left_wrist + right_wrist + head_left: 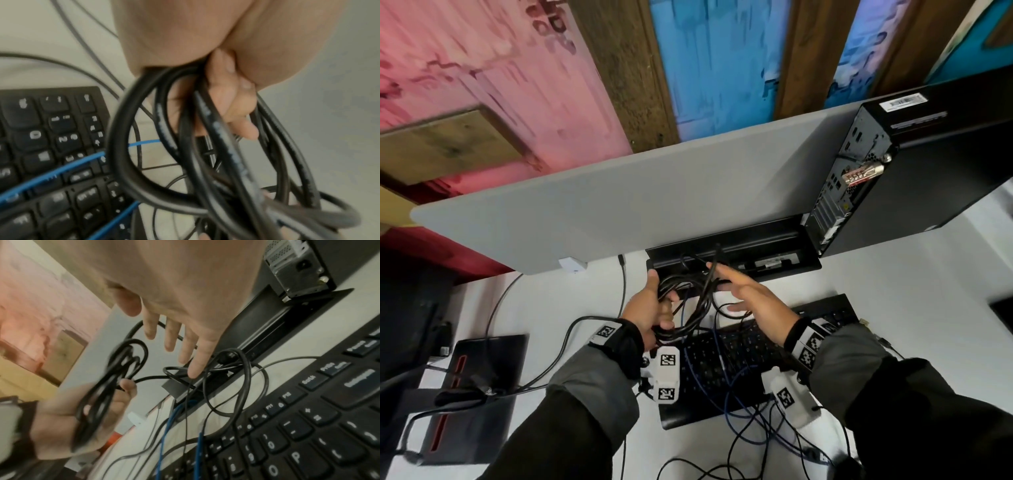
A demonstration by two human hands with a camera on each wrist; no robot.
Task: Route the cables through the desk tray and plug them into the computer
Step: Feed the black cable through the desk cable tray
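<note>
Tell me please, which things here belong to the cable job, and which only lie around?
For the job:
- coiled black cables, gripped by the left hand
- desk tray
- computer
- blue cable
- right hand, fingers straight, above the tray

Lying about:
- keyboard
- black and red device
- grey divider panel

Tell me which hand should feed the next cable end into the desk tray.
Right, probably. The right hand is open and empty beside the tray; the left hand grips the black cable coil.
</note>
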